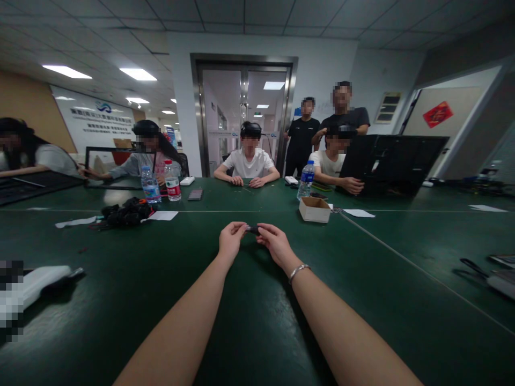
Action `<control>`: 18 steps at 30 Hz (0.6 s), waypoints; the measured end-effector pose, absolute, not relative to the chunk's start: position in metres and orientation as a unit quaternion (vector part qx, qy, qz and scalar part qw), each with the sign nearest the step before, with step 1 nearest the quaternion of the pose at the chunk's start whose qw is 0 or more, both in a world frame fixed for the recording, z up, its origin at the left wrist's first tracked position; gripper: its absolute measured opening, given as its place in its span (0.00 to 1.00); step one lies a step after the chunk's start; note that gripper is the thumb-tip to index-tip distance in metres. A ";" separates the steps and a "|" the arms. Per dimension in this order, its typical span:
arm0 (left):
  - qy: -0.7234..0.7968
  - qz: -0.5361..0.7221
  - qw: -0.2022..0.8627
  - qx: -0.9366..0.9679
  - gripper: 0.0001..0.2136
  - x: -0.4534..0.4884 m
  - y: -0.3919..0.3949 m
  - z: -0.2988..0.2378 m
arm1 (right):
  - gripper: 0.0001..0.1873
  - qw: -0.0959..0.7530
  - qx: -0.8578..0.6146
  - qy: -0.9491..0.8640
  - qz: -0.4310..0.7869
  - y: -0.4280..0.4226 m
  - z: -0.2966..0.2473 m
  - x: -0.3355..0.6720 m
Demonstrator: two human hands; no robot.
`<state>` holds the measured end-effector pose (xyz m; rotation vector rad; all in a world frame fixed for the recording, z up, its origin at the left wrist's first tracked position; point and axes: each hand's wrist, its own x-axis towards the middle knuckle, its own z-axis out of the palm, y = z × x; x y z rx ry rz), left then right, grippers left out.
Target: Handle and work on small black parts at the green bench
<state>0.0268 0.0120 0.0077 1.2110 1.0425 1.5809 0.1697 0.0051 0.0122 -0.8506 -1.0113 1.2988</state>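
Between my two hands is a small dark object (pixel 252 229), held just above the green table (pixel 257 321); its kind is too small to make out. My left hand (pixel 231 239) pinches its left end with thumb and fingertips. On the other end, the fingers of my right hand (pixel 276 241) are closed, covering much of that side. A silver bracelet (pixel 299 273) circles my right wrist.
Beyond my hands stand an open cardboard box (pixel 314 209), a water bottle (pixel 306 181) and two more bottles (pixel 172 182) at left. A bundle of black cables (pixel 125 213) lies near paper strips. Across the table a person (pixel 250 161) sits; another handles a large black panel (pixel 394 163).
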 end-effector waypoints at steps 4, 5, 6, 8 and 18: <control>0.427 0.634 0.414 0.494 0.12 0.025 0.017 0.003 | 0.17 0.599 -0.364 -0.435 0.566 0.004 0.013 0.170; 0.430 0.633 0.410 0.496 0.12 0.025 0.018 0.002 | 0.18 0.597 -0.362 -0.436 0.567 0.004 0.013 0.170; 0.433 0.632 0.407 0.498 0.12 0.024 0.019 0.001 | 0.18 0.596 -0.361 -0.438 0.568 0.004 0.013 0.170; 0.439 0.629 0.403 0.499 0.12 0.024 0.021 -0.001 | 0.19 0.595 -0.358 -0.441 0.568 0.004 0.012 0.170; 0.451 0.625 0.400 0.496 0.15 0.024 0.018 0.002 | 0.20 0.592 -0.355 -0.446 0.569 0.007 0.010 0.170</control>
